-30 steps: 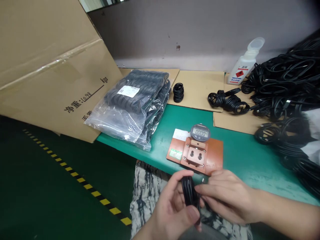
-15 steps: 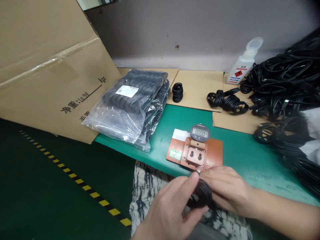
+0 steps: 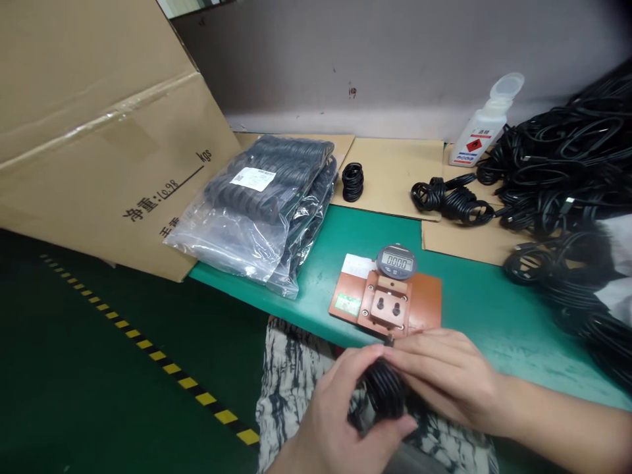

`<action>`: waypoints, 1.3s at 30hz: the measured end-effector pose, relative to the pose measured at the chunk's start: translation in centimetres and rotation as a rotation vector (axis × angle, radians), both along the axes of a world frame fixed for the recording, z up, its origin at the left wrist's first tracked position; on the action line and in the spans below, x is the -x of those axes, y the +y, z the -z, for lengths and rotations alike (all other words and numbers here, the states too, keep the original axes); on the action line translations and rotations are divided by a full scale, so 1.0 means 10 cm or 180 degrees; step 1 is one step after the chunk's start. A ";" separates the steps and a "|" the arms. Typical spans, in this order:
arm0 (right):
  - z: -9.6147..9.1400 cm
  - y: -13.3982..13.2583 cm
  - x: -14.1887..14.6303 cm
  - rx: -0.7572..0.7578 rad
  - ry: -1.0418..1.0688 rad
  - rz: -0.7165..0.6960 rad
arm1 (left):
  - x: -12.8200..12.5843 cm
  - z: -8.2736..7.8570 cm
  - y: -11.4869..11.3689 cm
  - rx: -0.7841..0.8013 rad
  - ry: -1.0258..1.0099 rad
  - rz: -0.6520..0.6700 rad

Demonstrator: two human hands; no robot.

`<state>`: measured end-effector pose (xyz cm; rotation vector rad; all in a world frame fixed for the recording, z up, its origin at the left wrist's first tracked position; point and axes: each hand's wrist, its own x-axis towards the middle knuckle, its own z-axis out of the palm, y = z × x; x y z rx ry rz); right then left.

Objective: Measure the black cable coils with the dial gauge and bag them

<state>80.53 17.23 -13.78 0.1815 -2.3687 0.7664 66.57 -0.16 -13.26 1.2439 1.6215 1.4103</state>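
A black coiled cable (image 3: 386, 388) is held at the bottom centre, just in front of the bench edge. My left hand (image 3: 333, 408) wraps round the coil from the left, thumb below and fingers above. From the right, my right hand (image 3: 447, 368) presses its closed fingertips on the cable's end, beside my left fingertips. A small plug (image 3: 390, 340) pokes out above the fingers, blurred. Just beyond it lies a copper-coloured fixture (image 3: 389, 308) with two dark screws. The round digital gauge (image 3: 396, 261) at its back reads 0.000.
Plastic bags (image 3: 266, 197) of coiled cables lie beside a big cardboard box (image 3: 99, 131). One small coil (image 3: 352, 182) and a cable bundle (image 3: 451, 199) rest on cardboard. A white bottle (image 3: 478, 135) stands near a large cable heap (image 3: 567, 158) on the right.
The coil has turned and shifted slightly left between my hands. My right fingertips have moved left to meet my left fingertips, and the plug is now more covered.
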 end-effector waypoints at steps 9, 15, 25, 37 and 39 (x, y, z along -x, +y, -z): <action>-0.02 -0.01 0.05 0.0099 -0.0004 -0.0028 | -0.03 0.03 0.02 0.0468 -0.0150 0.0039; -0.02 -0.03 0.05 0.0170 -0.0090 -0.0108 | -0.11 0.04 0.04 0.0561 -0.1748 0.0241; 0.02 0.01 0.02 0.0392 -0.0001 -0.0242 | -0.06 0.06 0.11 0.0506 -0.3693 0.0749; 0.06 -0.01 0.00 0.0468 -0.0322 -0.0322 | 0.13 -0.04 0.05 0.1021 -0.1541 0.0947; 0.06 -0.02 -0.01 0.0452 -0.0347 -0.0337 | 0.16 -0.05 0.07 0.0982 -0.1179 0.0993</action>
